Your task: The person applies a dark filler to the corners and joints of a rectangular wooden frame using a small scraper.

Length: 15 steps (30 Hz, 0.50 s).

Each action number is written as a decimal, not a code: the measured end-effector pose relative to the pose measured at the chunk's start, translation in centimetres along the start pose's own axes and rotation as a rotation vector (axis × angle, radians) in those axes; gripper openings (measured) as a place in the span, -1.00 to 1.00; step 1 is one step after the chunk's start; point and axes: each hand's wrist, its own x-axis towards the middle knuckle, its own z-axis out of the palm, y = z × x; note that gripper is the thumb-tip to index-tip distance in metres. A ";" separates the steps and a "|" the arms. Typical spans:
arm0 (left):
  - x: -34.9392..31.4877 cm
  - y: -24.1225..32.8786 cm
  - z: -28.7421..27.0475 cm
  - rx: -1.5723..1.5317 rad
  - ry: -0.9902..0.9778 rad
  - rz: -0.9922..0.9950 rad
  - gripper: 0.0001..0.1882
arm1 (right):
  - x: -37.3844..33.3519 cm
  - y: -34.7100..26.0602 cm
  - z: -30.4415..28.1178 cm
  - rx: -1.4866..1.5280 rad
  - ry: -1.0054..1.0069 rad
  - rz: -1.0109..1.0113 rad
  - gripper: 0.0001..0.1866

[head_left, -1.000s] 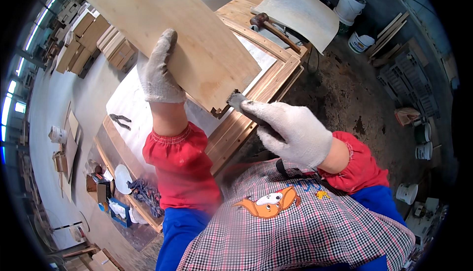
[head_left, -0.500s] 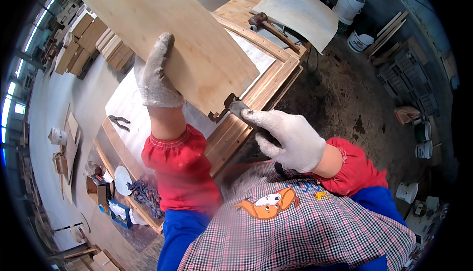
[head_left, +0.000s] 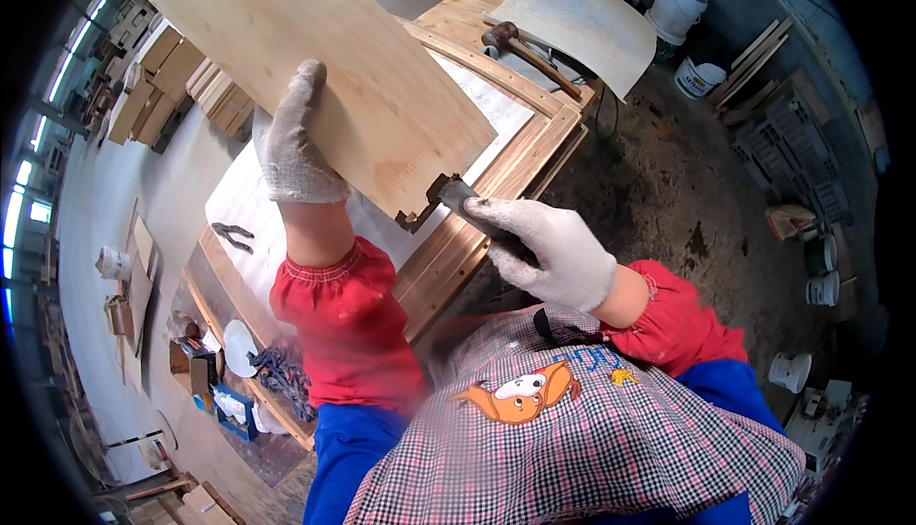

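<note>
Above the wood-edged desk [head_left: 444, 275], a pale, grained board [head_left: 358, 77] is slanting, its near end showing a dark, ragged edge; the gloved left hand [head_left: 303, 148] is grasping its left side. A white bucket [head_left: 699, 79] is standing apart (dark lettering showing on it). A blue box [head_left: 250, 420] is holding something white, perhaps cloth. The right hand [head_left: 558, 253] is clenching its grip around a scraper [head_left: 458, 196], the blade meeting that dark edge.

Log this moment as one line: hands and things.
left grip: holding wooden board | right grip: holding scraper at board's dark, ragged near edge | nearby: pliers on white sheet; mallet right of board
</note>
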 end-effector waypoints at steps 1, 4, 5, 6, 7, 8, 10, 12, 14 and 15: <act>0.1 0.0 -0.1 -0.006 -0.007 -0.003 -0.65 | 0.0 0.1 0.0 -0.011 -0.023 -0.008 -0.50; 0.0 0.0 -0.4 -0.002 -0.006 -0.003 -0.65 | -0.5 0.4 -0.7 -0.055 -0.105 -0.057 -0.46; 0.0 0.0 -0.4 -0.004 -0.002 -0.009 -0.65 | -0.6 0.2 -1.1 -0.077 -0.138 -0.091 -0.44; 0.1 0.0 -0.2 -0.007 -0.001 -0.013 -0.65 | -0.6 0.0 -1.4 -0.101 -0.169 -0.124 -0.43; 0.1 0.0 -0.1 -0.010 0.000 -0.019 -0.65 | -0.1 -0.1 -1.2 -0.129 -0.096 -0.245 -0.50; 0.1 -0.1 -0.1 -0.014 -0.013 -0.012 -0.66 | 0.4 -0.4 -1.5 -0.195 -0.181 -0.242 -0.47; 0.2 -0.1 -0.5 -0.017 -0.038 0.008 -0.66 | 1.7 -1.7 -2.7 -0.323 -0.352 -0.242 -0.42; 0.2 -0.3 -0.5 -0.019 -0.039 0.006 -0.66 | 3.1 -2.5 -3.7 -0.475 -0.375 -0.282 -0.46; 0.0 -0.2 -0.2 -0.019 -0.041 -0.007 -0.66 | 4.1 -2.6 -5.1 -0.570 -0.416 -0.299 -0.48; -0.1 -0.1 -0.2 -0.014 -0.038 -0.018 -0.66 | 4.5 -2.4 -5.7 -0.552 -0.330 -0.359 -0.51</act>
